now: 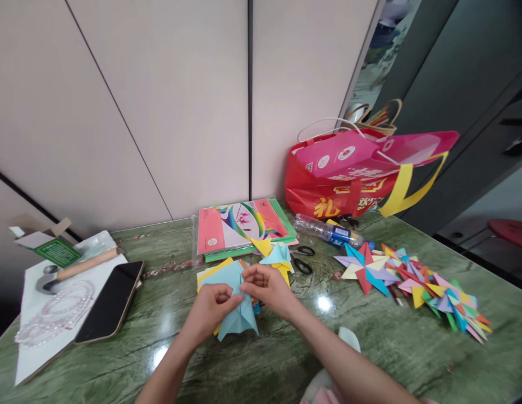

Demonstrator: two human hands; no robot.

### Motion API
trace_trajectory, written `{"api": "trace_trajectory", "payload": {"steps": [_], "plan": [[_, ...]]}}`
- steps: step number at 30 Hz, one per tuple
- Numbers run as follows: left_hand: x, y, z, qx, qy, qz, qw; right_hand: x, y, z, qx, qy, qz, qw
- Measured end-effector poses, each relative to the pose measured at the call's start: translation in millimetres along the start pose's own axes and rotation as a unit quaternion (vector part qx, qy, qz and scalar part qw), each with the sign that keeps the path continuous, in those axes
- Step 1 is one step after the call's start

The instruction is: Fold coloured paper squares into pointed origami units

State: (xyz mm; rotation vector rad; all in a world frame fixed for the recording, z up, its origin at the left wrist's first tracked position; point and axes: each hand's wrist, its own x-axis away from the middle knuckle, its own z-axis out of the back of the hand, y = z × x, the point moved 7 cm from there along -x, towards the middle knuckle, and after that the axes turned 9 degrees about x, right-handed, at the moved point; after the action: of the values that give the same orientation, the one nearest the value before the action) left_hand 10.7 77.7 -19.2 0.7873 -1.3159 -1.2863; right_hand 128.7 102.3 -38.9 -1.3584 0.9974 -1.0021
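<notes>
A light blue sheet of origami paper (238, 324), partly folded, is held between my two hands over the green table. My left hand (213, 308) pinches its left side with thumb and forefinger. On the upper right part of the same paper, the fingertips of my right hand (265, 285) press together. Beneath it lies a small stack of coloured paper, mostly hidden, with yellow sheets (210, 273) showing at the edge. Just beyond my right hand rest folded yellow and blue paper pieces (279, 255).
Pink-covered paper packs (244, 224) lie at the back, beside black-handled scissors (304, 259) and a plastic bottle (328, 230). Several folded paper stars (366, 268) spread to the right. A red bag (337, 185) stands behind. At left are a phone (111, 300), a hammer (79, 266) and beads (59, 308).
</notes>
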Motion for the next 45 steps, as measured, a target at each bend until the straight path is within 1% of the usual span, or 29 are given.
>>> {"api": "trace_trajectory", "payload": {"steps": [5,11,17,21,25,34,40,45], "plan": [[0,1,-0.8,0.000,-0.004,0.000,1.000,0,5,4,-0.005,0.019,-0.016,1.000],[1,2,-1.9,-0.003,-0.020,0.004,1.000,1,6,0,-0.074,-0.006,-0.041,0.996],[2,0,-3.2,0.000,-0.038,0.015,0.999,3,7,-2,-0.098,-0.015,-0.065,0.993],[2,0,-4.9,-0.002,-0.050,0.014,0.999,3,8,-4,-0.096,-0.034,-0.077,0.992],[3,3,-6.4,-0.014,-0.060,0.007,0.998,3,6,-6,-0.086,-0.058,-0.071,0.992],[2,2,-6.8,-0.035,-0.070,0.003,0.997,4,5,-6,-0.049,-0.066,-0.057,0.995],[2,0,-7.2,-0.011,-0.062,0.020,0.998,3,5,-5,-0.036,-0.047,-0.060,0.996],[1,-9,-7.0,0.015,-0.057,0.070,0.996,3,8,-4,-0.065,-0.024,-0.077,0.995]]}}
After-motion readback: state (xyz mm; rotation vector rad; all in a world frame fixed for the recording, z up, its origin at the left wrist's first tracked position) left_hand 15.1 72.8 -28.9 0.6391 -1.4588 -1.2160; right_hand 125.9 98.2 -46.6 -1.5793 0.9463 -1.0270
